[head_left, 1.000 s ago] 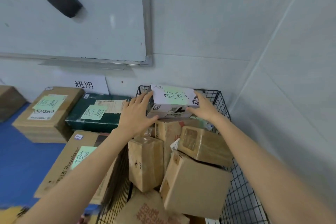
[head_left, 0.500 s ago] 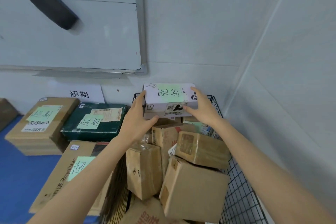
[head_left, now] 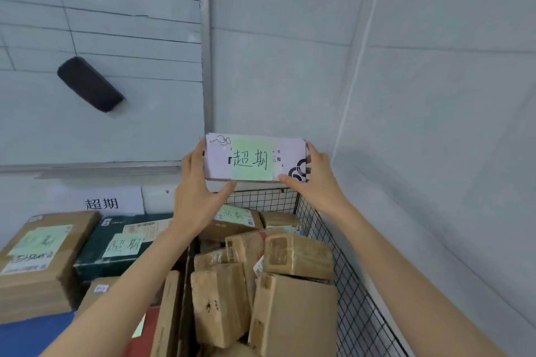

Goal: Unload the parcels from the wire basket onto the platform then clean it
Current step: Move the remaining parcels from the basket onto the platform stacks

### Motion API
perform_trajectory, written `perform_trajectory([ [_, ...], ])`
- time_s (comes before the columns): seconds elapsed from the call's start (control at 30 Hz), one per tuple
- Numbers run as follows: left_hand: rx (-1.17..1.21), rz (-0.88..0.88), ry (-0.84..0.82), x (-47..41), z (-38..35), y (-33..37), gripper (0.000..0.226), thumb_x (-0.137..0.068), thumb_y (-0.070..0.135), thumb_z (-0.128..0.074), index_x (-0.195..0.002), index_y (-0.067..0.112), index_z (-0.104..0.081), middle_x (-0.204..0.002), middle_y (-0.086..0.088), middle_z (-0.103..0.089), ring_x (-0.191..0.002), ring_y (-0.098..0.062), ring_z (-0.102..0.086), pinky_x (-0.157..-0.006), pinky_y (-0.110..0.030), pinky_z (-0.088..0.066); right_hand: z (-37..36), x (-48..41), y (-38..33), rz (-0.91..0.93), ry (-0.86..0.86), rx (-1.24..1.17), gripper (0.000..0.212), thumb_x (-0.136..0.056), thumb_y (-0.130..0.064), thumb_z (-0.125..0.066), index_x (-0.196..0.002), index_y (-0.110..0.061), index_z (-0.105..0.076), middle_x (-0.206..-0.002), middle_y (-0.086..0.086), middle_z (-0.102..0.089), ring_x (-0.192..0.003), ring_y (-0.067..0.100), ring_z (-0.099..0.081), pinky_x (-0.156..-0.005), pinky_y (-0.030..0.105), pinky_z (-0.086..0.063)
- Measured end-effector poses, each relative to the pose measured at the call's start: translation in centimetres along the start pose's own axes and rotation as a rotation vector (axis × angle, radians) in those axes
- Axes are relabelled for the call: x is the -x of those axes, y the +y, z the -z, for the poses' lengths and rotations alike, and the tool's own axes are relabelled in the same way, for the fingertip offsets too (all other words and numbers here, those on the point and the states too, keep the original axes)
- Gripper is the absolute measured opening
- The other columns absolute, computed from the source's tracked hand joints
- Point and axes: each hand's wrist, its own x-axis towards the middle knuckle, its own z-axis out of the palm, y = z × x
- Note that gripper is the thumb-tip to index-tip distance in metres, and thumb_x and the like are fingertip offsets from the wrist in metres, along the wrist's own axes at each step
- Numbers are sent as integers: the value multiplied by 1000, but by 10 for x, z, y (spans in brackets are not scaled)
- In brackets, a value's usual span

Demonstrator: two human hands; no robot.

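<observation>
A white parcel (head_left: 255,157) with a green note on its face is held up in the air above the black wire basket (head_left: 356,278). My left hand (head_left: 197,191) grips its left end and my right hand (head_left: 313,180) grips its right end. Inside the basket lie several brown cardboard parcels (head_left: 293,313), stacked at odd angles. The blue platform (head_left: 32,336) shows at the lower left, beside the basket.
On the platform sit a brown box (head_left: 37,258) and a dark green box (head_left: 121,246), both with green notes. A whiteboard (head_left: 101,66) with a black eraser (head_left: 90,84) hangs on the wall. The right wall stands close to the basket.
Both hands have lifted the white parcel up out of the basket and tilted its labelled face toward me; the view has tilted upward.
</observation>
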Motion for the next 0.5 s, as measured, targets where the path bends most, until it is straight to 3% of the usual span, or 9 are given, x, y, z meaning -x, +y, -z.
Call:
perform_trajectory([
  [0.1, 67, -43, 16, -4, 10, 10, 93, -79, 28, -81, -151, 32, -23, -138, 6, -35, -115, -19, -54, -86, -38, -49, 10, 16, -18, 0, 16, -21, 65, -87, -29, -75, -142, -27, -41, -122, -1, -35, -104, 7, -51, -107, 38, -46],
  [0.23, 127, -113, 35, -6, 20, 25, 92, -77, 29, -83, -150, 28, -28, -137, 5, -34, -119, -15, -48, -97, -42, -51, 19, 33, -37, 14, 90, -68, 69, -88, -26, -74, -146, -27, -37, -126, -3, -34, -98, -8, -47, -107, 38, -47],
  [0.33, 167, -171, 41, -8, 27, 35, 94, -74, 40, -79, -151, 27, -27, -139, 4, -33, -122, -11, -45, -96, -34, -48, 26, 44, -48, 22, 130, -104, 69, -88, -26, -74, -142, -38, -32, -127, -7, -36, -103, -5, -47, -106, 32, -44],
  [0.43, 214, -195, 41, -9, 32, 41, 94, -75, 33, -84, -151, 28, -28, -142, 6, -36, -125, -8, -44, -97, -27, -46, 30, 53, -56, 20, 130, -170, 68, -91, -25, -71, -134, -46, -23, -117, -28, -42, -112, 2, -47, -95, 12, -39],
  [0.5, 233, -199, 40, -8, 36, 46, 94, -75, 34, -84, -150, 29, -28, -145, 9, -37, -125, -4, -44, -96, -22, -44, 32, 58, -60, 20, 128, -202, 75, -91, -28, -71, -144, -43, -21, -122, -32, -45, -118, 3, -50, -101, 18, -40],
])
